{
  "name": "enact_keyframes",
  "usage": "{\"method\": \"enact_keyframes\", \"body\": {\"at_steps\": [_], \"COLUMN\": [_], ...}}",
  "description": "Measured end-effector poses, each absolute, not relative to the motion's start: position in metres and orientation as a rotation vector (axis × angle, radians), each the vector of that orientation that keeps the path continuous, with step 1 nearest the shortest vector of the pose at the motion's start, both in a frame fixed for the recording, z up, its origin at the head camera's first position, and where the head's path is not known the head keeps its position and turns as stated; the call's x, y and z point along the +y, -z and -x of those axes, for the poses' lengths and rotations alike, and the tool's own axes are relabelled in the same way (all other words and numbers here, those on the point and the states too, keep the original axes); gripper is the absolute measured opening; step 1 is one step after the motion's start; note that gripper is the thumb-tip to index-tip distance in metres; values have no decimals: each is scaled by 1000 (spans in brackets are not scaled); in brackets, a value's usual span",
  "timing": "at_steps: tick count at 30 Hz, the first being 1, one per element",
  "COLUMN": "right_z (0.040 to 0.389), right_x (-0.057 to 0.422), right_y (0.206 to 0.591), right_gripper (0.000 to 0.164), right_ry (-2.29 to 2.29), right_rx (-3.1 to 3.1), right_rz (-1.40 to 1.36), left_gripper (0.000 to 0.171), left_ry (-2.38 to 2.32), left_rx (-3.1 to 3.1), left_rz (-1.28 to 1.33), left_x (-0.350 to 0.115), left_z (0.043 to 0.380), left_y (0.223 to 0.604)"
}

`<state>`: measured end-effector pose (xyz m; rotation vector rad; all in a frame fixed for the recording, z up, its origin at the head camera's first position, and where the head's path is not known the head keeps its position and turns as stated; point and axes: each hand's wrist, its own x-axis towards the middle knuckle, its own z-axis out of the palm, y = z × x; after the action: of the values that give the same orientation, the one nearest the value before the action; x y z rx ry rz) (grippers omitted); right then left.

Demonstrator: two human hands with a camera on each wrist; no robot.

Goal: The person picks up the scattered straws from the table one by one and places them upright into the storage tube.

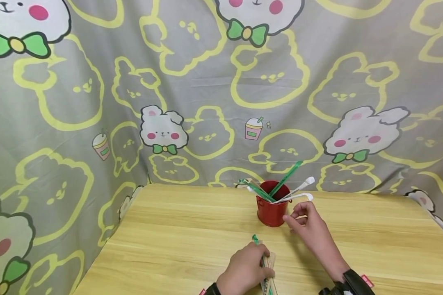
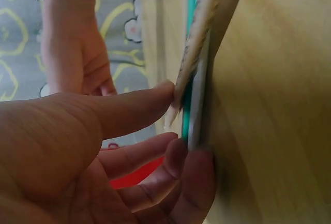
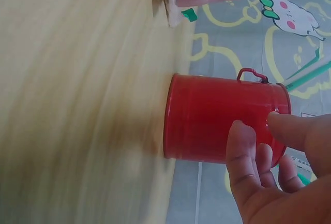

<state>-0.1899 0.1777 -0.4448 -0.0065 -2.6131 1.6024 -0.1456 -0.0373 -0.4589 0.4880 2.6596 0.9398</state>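
My left hand (image 1: 245, 266) grips a small bundle of slim paper-wrapped sticks (image 1: 271, 262) and green-wrapped straws low over the table. In the left wrist view the thumb presses one printed paper-wrapped stick (image 2: 199, 43), with the fingers behind the bundle. A red metal bucket (image 1: 271, 215) stands upright farther back. Out of its mouth lean green-wrapped straws (image 1: 286, 180) and white-wrapped ones (image 1: 300, 187). Beside the bucket's right side is my right hand (image 1: 310, 225), fingers loosely bent and holding nothing. Whether its fingertips touch the bucket I cannot tell.
The pale wood-grain table (image 1: 177, 229) reaches back to a grey curtain (image 1: 206, 90) printed with rabbits and yellow outlines. A small red wire handle (image 3: 252, 73) sticks out from the bucket's side near its rim.
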Motion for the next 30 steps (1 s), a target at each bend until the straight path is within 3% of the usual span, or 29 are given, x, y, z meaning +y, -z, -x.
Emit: {"method": "enact_keyframes", "body": {"at_steps": [13, 30], "right_z": [184, 178], "right_x": [162, 167], "right_y": [444, 445], "right_gripper": [38, 35], "right_ry": [-1691, -1701], "right_rx": [-2604, -2641], "right_rz": [-52, -45], "left_gripper": [9, 11], "left_ry": [-1009, -1150], "left_rx": [2635, 2508], "left_rz": [-564, -626], "left_x": [-39, -39], "left_z": [149, 152], "left_y": [465, 462]}}
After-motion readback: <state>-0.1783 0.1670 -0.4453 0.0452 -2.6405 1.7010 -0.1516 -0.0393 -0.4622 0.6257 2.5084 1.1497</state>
